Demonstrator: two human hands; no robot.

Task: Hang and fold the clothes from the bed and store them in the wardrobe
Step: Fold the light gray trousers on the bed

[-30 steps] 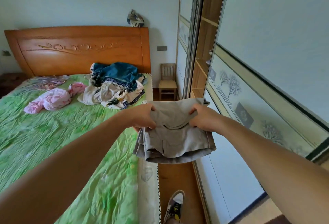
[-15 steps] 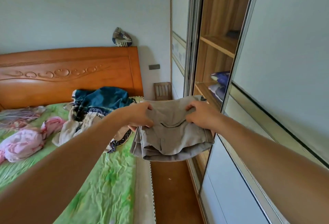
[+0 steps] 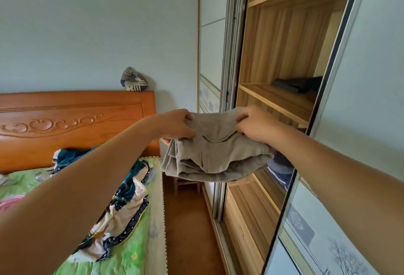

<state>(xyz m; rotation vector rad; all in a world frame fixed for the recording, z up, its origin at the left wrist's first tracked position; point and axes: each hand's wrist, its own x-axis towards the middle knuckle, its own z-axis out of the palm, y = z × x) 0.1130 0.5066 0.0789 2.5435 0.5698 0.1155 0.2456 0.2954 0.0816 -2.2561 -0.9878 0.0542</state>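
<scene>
Folded grey garment point(image 3: 216, 154) lifted to the open wardrobe point(image 3: 273, 45).
The left hand point(image 3: 177, 124) and right hand point(image 3: 255, 127) each pinch its upper edge, holding it in the air before the shelf point(image 3: 271, 97); a second ago it hung lower by the bed point(image 3: 129, 257), so shelving looks next.

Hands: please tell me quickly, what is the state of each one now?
Left hand: closed, holding the left edge of the folded grey shorts.
Right hand: closed, holding the right edge of the same shorts.
</scene>
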